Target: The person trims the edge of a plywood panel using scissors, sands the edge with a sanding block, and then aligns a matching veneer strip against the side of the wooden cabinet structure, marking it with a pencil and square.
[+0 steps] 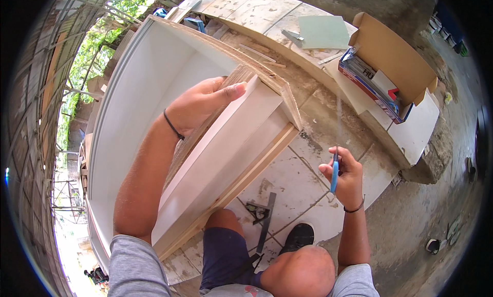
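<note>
My left hand is closed over the top edge of a white-faced wooden cabinet, which leans across the left and middle of the view. Its thumb lies on a white board that runs along the cabinet's near side, and its other fingers are partly hidden behind the raw wood edge. Off to the right, my right hand grips a slim blue-handled tool. A thin shaft or blade seems to extend upward from its dark collar, too faint to tell the kind. The tool is apart from the cabinet.
Below the cabinet, a try square lies on the stained tiled floor beside my shoe. An open cardboard box with packaged items stands on the slab at upper right. Near it lies a pale green sheet.
</note>
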The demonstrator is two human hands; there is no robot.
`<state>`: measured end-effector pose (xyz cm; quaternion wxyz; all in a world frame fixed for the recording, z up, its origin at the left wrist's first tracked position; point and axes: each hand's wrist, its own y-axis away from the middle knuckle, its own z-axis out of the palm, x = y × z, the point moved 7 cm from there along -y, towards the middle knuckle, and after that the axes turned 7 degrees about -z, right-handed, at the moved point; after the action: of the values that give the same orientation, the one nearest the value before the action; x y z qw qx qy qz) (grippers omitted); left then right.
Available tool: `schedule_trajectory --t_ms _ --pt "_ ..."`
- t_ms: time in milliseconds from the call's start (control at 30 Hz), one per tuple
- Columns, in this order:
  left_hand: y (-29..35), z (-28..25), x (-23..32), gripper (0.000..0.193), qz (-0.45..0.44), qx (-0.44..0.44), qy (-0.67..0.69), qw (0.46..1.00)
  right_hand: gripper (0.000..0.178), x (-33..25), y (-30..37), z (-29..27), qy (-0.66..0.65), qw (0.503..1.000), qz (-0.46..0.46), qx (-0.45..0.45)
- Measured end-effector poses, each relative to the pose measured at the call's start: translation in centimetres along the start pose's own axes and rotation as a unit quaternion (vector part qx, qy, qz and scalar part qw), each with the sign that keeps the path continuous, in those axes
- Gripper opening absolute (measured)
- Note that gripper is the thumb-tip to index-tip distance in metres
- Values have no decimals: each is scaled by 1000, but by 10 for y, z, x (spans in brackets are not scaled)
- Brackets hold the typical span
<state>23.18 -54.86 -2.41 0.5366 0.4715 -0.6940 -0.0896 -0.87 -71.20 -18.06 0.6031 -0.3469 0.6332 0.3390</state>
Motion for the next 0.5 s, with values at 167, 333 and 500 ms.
schedule_trajectory --t_ms 167,333,500 --pt "3 3 4 52 12 41 23 999 51 63 14 6 301 948 -4 -103" --pt "16 3 37 46 178 208 -215 938 47 140 70 25 447 865 25 -228" --pt "21 2 47 45 221 269 -336 875 44 137 97 39 425 874 35 -234"
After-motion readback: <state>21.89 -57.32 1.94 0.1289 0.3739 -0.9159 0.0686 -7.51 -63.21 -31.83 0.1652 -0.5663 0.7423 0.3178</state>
